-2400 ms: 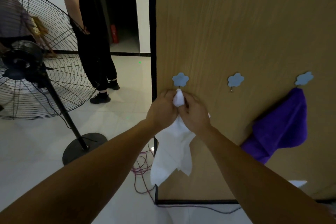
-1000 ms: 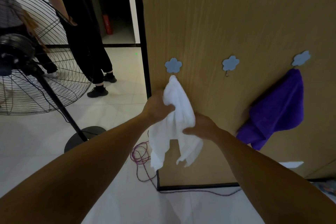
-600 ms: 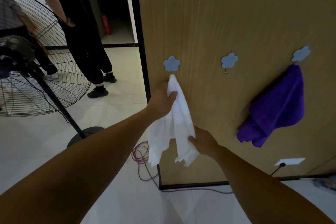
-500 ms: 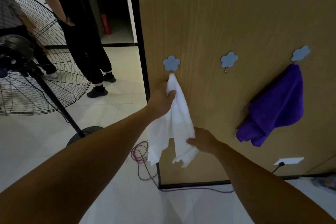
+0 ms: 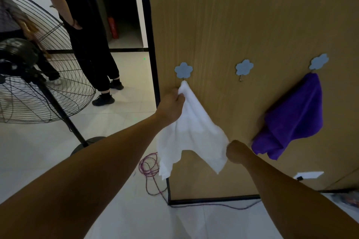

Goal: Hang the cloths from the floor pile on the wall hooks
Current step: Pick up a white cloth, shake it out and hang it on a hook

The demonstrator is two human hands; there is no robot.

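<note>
Spread wider: right grip has drawn the white cloth sideways.
Under the left hook the left grip pinches its top; right grip clutches its edge.

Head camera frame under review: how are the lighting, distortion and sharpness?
Head view: dim, the floor at left brightest; wide-angle distortion bows the dark edge of the wooden panel; white cloth and purple cloth look sharp; a soft shadow lies left of the purple one.
</note>
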